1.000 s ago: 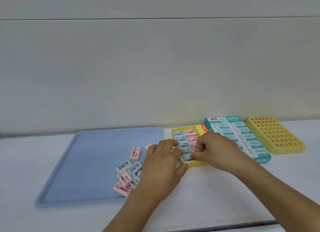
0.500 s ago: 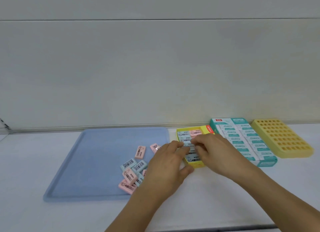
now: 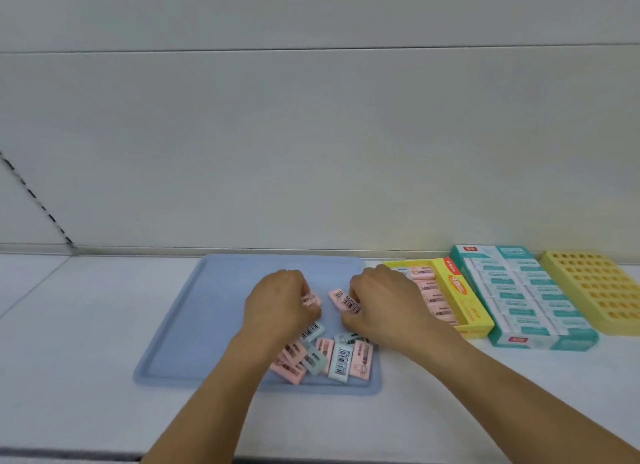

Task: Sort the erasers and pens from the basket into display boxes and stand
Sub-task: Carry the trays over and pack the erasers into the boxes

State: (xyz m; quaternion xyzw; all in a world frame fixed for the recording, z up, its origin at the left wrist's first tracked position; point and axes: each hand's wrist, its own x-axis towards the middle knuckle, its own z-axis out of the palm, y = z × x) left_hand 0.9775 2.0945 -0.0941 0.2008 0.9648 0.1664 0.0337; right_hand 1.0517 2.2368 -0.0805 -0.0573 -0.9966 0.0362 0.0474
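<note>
Over the blue tray (image 3: 180,325), the left hand (image 3: 277,304) pinches one pink eraser (image 3: 311,300) and the right hand (image 3: 384,301) pinches another pink eraser (image 3: 341,299), so I think both go next into the yellow display box (image 3: 464,301) beside the tray.

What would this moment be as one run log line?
left hand: grips pink eraser | right hand: grips pink eraser | both over blue tray | yellow box: part filled

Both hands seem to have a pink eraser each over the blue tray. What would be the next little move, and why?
Probably carry them right to the yellow box: left hand and right hand each grip a pink eraser above the blue tray, and that box already holds pink ones.
</note>
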